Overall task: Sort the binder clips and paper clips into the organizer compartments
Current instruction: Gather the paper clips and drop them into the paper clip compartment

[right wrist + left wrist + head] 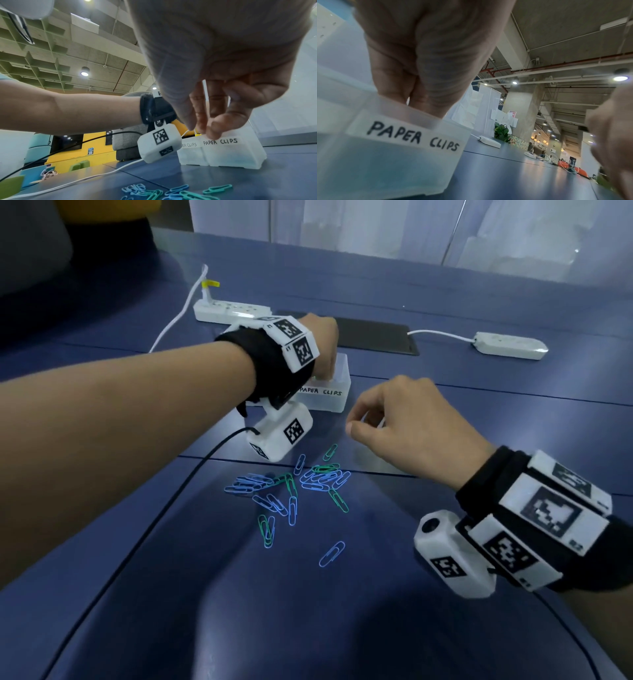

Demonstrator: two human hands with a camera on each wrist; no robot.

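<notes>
Dark blue is the table (445, 412), the largest thing here, and two white power strips (233, 311) lie at its far side, with a flat dark mat (376, 335) between them. Nearer stands the translucent white organizer (221, 152), whose long axis runs left to right; the right wrist view shows two compartments, the right one labelled "PAPER CLIPS", the left label partly hidden so only "ER CLIPS" is readable. The left hand (322, 344) reaches down into the "PAPER CLIPS" compartment, fingers (419, 86) together inside the rim; whether it holds something I cannot tell. The right hand (407, 419) hovers beside the organizer, fingertips (214, 125) loosely curled near each other, and nothing is seen between them. The paper clips (294, 491), roughly twenty-five, blue and green, lie scattered flat in front of the organizer, pointing in many directions.
</notes>
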